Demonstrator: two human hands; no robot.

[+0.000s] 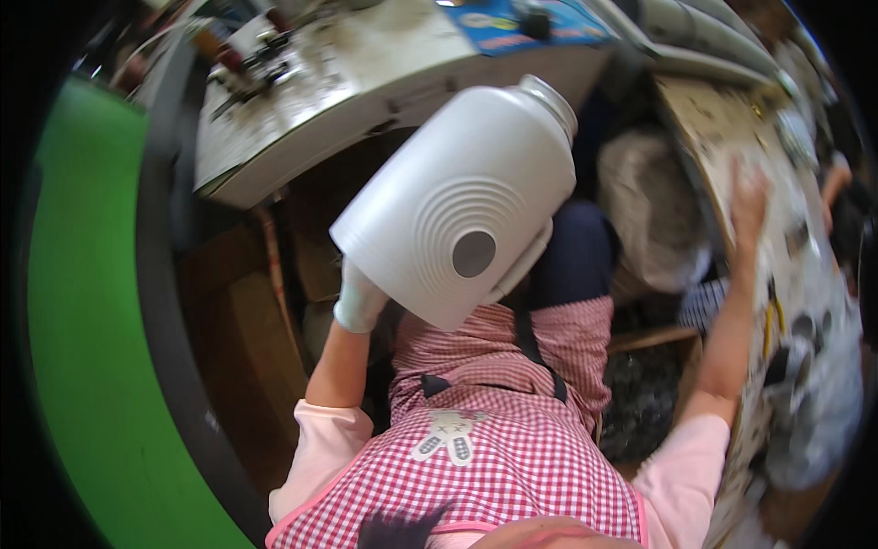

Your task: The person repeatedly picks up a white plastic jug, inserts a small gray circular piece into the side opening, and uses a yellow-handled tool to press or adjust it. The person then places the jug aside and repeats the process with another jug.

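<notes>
A silvery thermos jug [412,197] is tilted above my lap, its neck toward the upper right. Raised rings circle a dark grey round spot on its side, and a handle [523,265] sticks out at the lower right. My left hand [359,297], in a pale glove, grips the jug at its lower left end; most of its fingers are hidden behind the jug. Out to the right, my bare right hand [750,197] reaches over the worktop [709,128]. Its fingers are blurred but look stretched and apart, with nothing visible in them.
Ahead is a white table [384,55] with small tools at its left and a blue printed sheet [535,26]. A whitish sack [649,210] and a box of dark pieces [649,393] stand right of my legs. Yellow-handled pliers [773,320] lie on the right worktop. Green flooring [87,320] is at left.
</notes>
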